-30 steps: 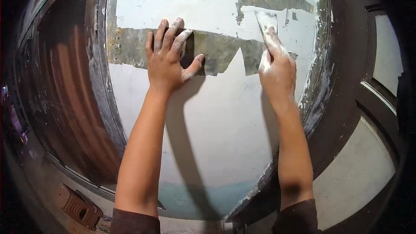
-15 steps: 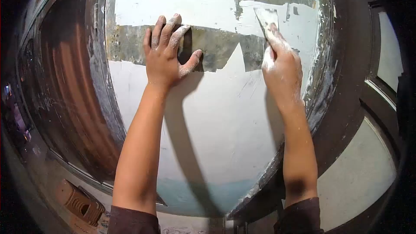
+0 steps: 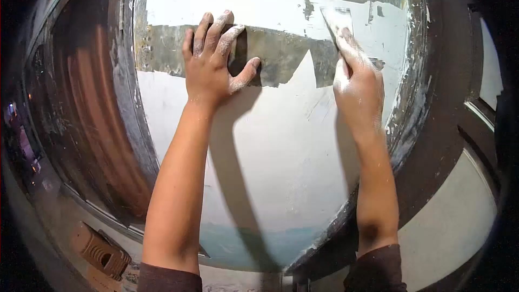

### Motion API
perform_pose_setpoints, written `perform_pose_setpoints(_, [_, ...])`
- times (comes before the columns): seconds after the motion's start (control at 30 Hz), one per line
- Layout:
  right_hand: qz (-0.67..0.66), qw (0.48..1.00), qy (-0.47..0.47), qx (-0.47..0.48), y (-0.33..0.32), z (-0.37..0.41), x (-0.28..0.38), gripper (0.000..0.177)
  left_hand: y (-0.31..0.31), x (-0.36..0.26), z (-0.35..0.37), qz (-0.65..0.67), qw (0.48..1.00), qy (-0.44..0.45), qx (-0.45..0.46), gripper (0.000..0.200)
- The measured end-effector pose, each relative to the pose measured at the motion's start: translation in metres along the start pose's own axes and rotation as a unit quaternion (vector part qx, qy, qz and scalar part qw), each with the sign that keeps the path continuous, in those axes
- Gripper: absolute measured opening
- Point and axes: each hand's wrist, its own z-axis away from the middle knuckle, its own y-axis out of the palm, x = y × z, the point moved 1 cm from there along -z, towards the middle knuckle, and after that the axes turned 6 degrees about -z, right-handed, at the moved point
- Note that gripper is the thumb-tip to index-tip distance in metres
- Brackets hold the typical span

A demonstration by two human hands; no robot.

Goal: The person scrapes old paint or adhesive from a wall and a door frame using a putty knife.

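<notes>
A broad wall (image 3: 270, 146), mostly white with a bluish-green lower edge, fills the middle. To its right stands a dark-framed panel (image 3: 454, 221); to its left hangs a reddish-brown curtain (image 3: 94, 108). A ragged grey strip (image 3: 281, 54) crosses the wall, and a brown plastic stool (image 3: 101, 251) sits at lower left. The left hand (image 3: 212, 73) lies against the strip, fingers spread wide and dusted white. The right hand (image 3: 363, 89) — also whitened — has its fingers closed around a scraper (image 3: 338, 19), its blade pointing up over white wall just above the strip.
</notes>
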Motion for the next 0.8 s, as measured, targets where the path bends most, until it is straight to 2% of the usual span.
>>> perform_pose_setpoints(0.03, [0.010, 0.999, 0.044, 0.028, -0.005, 0.013, 0.002, 0.044, 0.001, 0.001, 0.000, 0.009, 1.000, -0.005, 0.001, 0.061])
perform_pose_setpoints(0.17, [-0.004, 0.999, 0.039, 0.021, -0.004, 0.044, 0.003, 0.043, -0.002, -0.001, 0.000, 0.025, 1.000, -0.011, -0.002, 0.060])
perform_pose_setpoints(0.27, [0.015, 0.999, 0.040, 0.014, 0.006, 0.022, 0.002, 0.043, -0.003, -0.001, -0.001, 0.025, 1.000, -0.012, 0.004, 0.060])
perform_pose_setpoints(0.33, [-0.019, 1.000, 0.011, -0.021, 0.011, -0.004, 0.003, 0.043, 0.000, -0.001, 0.001, 0.035, 0.999, -0.012, -0.005, 0.059])
perform_pose_setpoints(0.4, [-0.021, 0.996, 0.083, 0.014, 0.008, -0.020, 0.010, 0.042, 0.000, -0.001, 0.000, 0.036, 0.999, -0.017, -0.005, 0.059])
perform_pose_setpoints(0.43, [-0.022, 0.999, 0.040, -0.010, 0.010, -0.020, 0.009, 0.040, 0.001, -0.001, 0.000, 0.041, 0.999, -0.016, -0.006, 0.059])
perform_pose_setpoints(0.57, [-0.002, 1.000, 0.026, 0.000, 0.010, 0.028, 0.011, 0.042, -0.005, -0.002, 0.000, 0.046, 0.999, -0.023, 0.013, 0.059])
perform_pose_setpoints(0.67, [0.001, 0.998, 0.061, 0.015, 0.008, 0.046, 0.022, 0.045, -0.002, -0.002, 0.000, 0.041, 0.999, -0.022, -0.002, 0.058])
perform_pose_setpoints(0.8, [-0.003, 1.000, 0.027, -0.014, 0.016, 0.003, 0.022, 0.043, -0.002, -0.002, 0.001, 0.034, 0.999, -0.022, 0.002, 0.057])
